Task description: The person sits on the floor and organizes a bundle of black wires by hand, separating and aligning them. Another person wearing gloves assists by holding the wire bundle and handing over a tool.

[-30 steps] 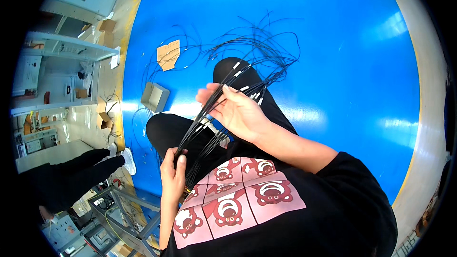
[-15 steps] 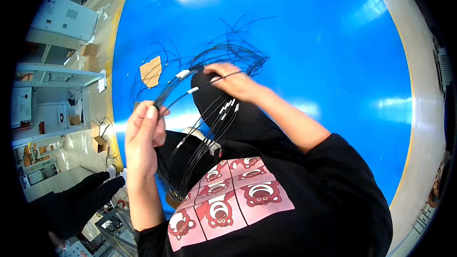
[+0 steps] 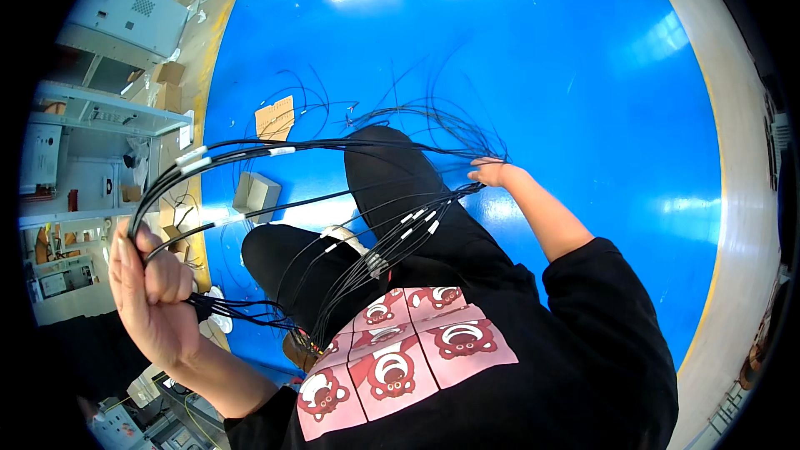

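A bundle of thin black cables (image 3: 312,145) with white marker sleeves arcs across my knees. My left hand (image 3: 154,287) is closed around it at the left, raised beside my knee, and the cable ends trail from the fist toward my lap. At the right, beyond my knee, my right hand (image 3: 492,172) pinches a single black cable (image 3: 321,198), drawn out below the bundle; the fingertips are slightly blurred. More labelled cables (image 3: 414,223) lie over my thighs, gathering near my waist. Loose far ends (image 3: 433,117) spread over the floor past my knees.
A torn cardboard piece (image 3: 275,121) and an open grey-white box (image 3: 257,193) lie on the shiny blue floor (image 3: 567,75). Metal cabinets (image 3: 129,12) and cardboard boxes (image 3: 168,87) line the left side. Another person's dark sleeve (image 3: 92,354) shows at lower left.
My left hand has moved left and down with the bundle, stretching it into a long arc. My right hand has slid right and slightly down, away from the knee. The grey-white box is now uncovered.
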Available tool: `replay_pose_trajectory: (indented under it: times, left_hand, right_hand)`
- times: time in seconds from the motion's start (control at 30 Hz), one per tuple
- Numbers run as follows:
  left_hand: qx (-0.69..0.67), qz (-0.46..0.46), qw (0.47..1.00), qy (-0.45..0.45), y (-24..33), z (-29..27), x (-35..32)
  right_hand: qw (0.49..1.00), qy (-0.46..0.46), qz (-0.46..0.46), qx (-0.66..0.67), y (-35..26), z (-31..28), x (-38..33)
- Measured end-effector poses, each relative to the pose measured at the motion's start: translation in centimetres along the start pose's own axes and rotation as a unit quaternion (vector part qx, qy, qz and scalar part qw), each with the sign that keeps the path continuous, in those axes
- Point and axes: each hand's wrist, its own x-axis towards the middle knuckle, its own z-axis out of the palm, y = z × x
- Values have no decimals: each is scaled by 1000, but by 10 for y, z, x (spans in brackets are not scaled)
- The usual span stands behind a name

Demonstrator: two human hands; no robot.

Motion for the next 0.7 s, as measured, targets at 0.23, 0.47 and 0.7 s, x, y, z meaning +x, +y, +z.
replay_pose_trajectory:
  times: [0.23, 0.47, 0.7]
  left_hand:
    - [73, -25, 995, 58, -11, 25, -8]
    - [36, 0, 999, -30, -7, 54, 0]
    - [53, -5, 998, 34, -4, 54, 0]
  right_hand:
    - [962, -9, -186, 200, -104, -173, -93]
    - [684, 588, -335, 272, -225, -219, -170]
    - [625, 174, -711, 271, -218, -192, -228]
